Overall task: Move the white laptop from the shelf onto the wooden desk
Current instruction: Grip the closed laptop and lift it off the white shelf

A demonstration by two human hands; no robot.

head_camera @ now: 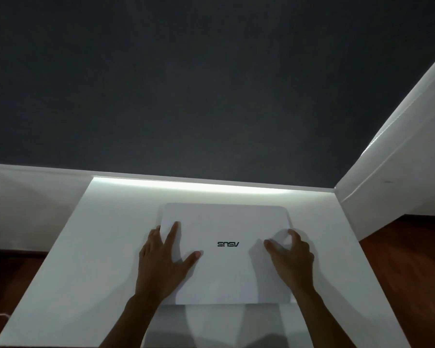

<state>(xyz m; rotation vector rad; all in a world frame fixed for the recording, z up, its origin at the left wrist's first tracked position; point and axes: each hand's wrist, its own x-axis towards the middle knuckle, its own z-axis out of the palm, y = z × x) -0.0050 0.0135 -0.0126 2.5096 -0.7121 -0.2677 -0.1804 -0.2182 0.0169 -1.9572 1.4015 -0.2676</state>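
White and closed, the laptop point(226, 254) lies flat on the white shelf point(86, 259) in the lower centre of the frame, its logo upside down to us. Our left hand point(165, 262) rests on its left edge, thumb and one finger spread on the lid, the others over the side. Our right hand point(290, 257) curls at its right edge, thumb on the lid; we cannot tell whether either truly grips. Dark wall point(211, 84) fills the upper frame; wooden floor point(409, 272) shows lower right.
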